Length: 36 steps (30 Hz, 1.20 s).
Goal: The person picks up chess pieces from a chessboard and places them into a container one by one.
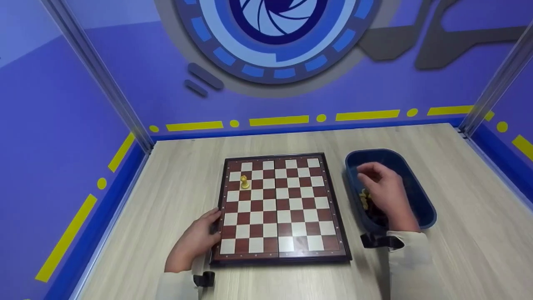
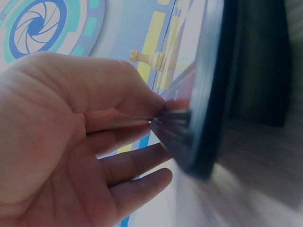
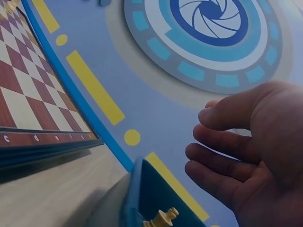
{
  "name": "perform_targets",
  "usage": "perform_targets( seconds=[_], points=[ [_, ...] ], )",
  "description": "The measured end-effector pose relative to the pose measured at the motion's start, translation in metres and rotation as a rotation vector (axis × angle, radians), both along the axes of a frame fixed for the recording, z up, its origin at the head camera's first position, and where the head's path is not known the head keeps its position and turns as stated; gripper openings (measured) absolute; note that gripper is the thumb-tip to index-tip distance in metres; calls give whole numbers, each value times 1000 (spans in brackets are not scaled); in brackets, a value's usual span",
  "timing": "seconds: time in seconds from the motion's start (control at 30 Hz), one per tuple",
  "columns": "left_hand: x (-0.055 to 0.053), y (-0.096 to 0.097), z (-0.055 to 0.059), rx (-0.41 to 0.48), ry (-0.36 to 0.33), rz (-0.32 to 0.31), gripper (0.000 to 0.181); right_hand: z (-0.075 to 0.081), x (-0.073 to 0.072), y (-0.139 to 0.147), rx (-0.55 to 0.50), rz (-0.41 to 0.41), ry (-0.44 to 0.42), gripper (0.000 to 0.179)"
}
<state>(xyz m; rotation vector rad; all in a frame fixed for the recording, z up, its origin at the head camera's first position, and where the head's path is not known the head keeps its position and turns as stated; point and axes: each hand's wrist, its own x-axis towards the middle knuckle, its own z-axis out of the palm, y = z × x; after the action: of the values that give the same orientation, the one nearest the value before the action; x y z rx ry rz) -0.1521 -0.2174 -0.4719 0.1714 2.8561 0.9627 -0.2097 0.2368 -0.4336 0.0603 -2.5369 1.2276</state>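
Note:
My left hand (image 1: 197, 238) rests against the left edge of a brown-and-white chessboard (image 1: 266, 204), fingertips and thumb touching its side. In the left wrist view its fingers (image 2: 137, 163) are fairly straight by the dark board edge (image 2: 213, 94). A pale yellow chess piece, seemingly a rook or queen (image 1: 245, 182), stands upright near the board's far left corner. My right hand (image 1: 387, 193) hovers over a dark blue plastic tub (image 1: 418, 196), fingers loosely bent, holding nothing visible. Yellow chess pieces (image 1: 364, 199) lie in the tub, partly hidden by the hand; one piece (image 3: 162, 219) shows in the right wrist view.
Board and tub sit side by side on a light wood table (image 1: 183, 179), a narrow strip of tabletop between them. Blue-purple panels (image 1: 137, 62) with yellow dashes enclose the back and sides. A metal corner post (image 1: 104, 79) rises at the left.

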Motion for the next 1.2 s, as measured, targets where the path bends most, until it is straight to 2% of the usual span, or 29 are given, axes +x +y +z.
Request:
perform_targets(
  seconds=[0.3,0.57,0.8,0.93,1.2],
  points=[
    [0,0,0,3,0,0,60,-3,-2,-13,13,40,-23,20],
    [1,0,2,-11,3,-6,61,-5,-4,-20,-29,54,56,16],
    [1,-1,0,-10,18,-5,61,-4,-5,-31,-53,43,60,18],
    [1,-1,0,6,24,-14,60,-3,-6,-39,-48,60,41,20],
    [0,-1,-1,15,13,-10,60,-5,-8,-54,-101,86,-34,25]
  ],
)
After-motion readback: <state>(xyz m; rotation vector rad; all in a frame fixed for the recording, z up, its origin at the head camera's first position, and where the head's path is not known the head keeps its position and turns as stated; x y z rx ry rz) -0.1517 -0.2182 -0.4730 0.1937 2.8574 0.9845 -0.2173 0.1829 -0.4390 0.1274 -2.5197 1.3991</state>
